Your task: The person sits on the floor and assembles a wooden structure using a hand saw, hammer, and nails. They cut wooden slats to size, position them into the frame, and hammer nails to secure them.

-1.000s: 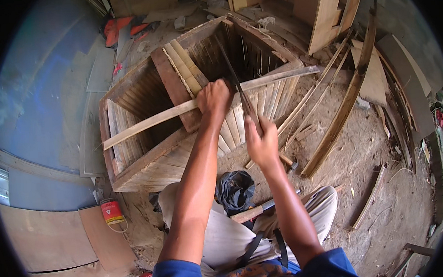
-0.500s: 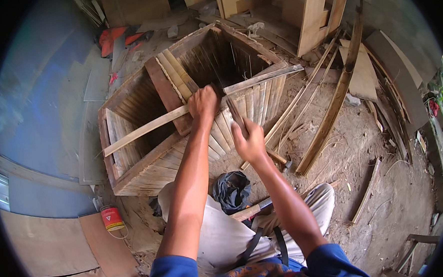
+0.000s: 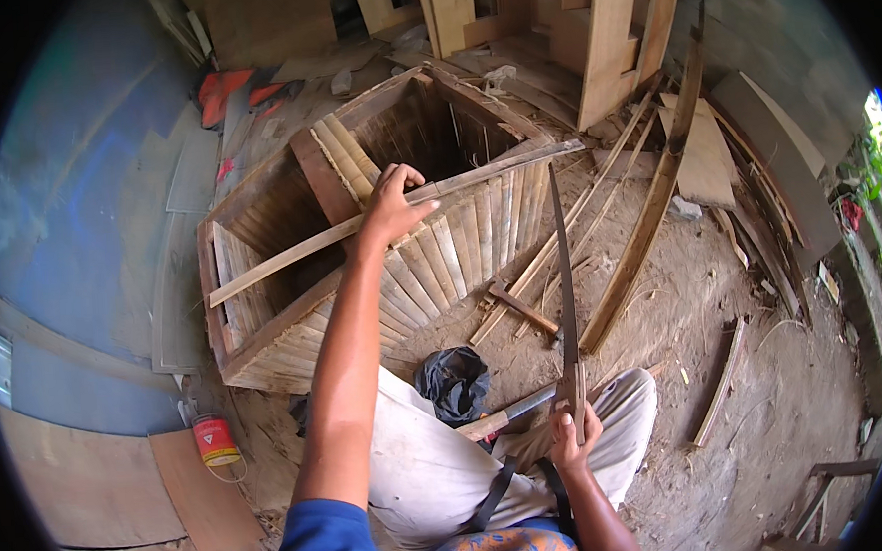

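My right hand (image 3: 577,436) is closed round the wooden handle of a handsaw (image 3: 566,299), low over my right knee. The dark blade points up and away, clear of the wood. My left hand (image 3: 394,210) straddles a long wooden strip (image 3: 295,253), its thumb on the near side and its curled fingers on the far side. This strip lies across the top of a slatted wooden frame (image 3: 449,245) with two openings. A thin line crosses the strip just right of my left hand, and the strip runs on to the frame's right corner.
A hammer (image 3: 522,306) lies on the dirt beyond my knees. Between my legs are a black plastic bag (image 3: 453,385) and a wooden-handled tool (image 3: 508,414). Long boards (image 3: 648,225) lie at right; a red can (image 3: 215,440) stands at left. Panels (image 3: 609,57) lean at the back.
The saw has come off the strip, drawn back toward me and to the right by my right hand. My left hand has loosened from a tight fist but stays at the strip.
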Demonstrator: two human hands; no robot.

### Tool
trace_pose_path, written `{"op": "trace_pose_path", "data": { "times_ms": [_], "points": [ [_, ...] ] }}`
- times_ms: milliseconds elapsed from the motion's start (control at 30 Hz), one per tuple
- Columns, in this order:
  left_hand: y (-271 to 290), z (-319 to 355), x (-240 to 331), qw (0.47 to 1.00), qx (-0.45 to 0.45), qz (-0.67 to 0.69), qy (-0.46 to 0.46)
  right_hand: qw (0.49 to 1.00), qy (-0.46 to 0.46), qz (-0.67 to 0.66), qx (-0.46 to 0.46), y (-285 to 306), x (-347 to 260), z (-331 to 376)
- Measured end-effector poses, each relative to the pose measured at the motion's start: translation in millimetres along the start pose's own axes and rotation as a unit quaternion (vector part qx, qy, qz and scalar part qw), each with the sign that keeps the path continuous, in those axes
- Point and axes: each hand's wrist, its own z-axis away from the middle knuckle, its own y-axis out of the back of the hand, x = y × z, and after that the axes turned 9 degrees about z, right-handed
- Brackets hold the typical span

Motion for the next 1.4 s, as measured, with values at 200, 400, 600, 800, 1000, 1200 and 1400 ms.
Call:
{"op": "trace_pose_path", "data": {
  "times_ms": [200,400,600,800,1000,1200,1400],
  "points": [
    [9.3,7.5,1.5,0.998,-0.01,-0.021,-0.052,0.99,0.067,0.123,-0.03,37.6,2.2,-1.9],
    [9.9,13.8,6.7,0.996,0.039,-0.065,-0.052,0.993,0.066,0.097,-0.023,40.4,-1.0,4.3],
    [6.1,13.7,8.2,0.994,0.072,-0.084,-0.014,0.992,0.054,0.108,-0.035,31.1,-5.7,8.1],
    [10.3,11.9,10.2,0.992,0.095,-0.081,0.007,0.99,0.066,0.114,-0.055,23.8,-20.7,3.6],
    [24.8,19.0,1.4,0.991,0.053,-0.087,0.083,0.994,0.039,0.071,-0.073,5.8,-24.3,-3.5],
    [17.7,24.8,-1.3,0.989,0.071,-0.131,0.001,0.99,0.051,0.081,-0.107,-9.6,-16.7,-4.1],
    [14.0,23.4,-15.9,0.992,0.033,-0.117,-0.008,0.983,0.034,0.084,-0.161,-16.6,-18.7,0.7]
  ]
}}
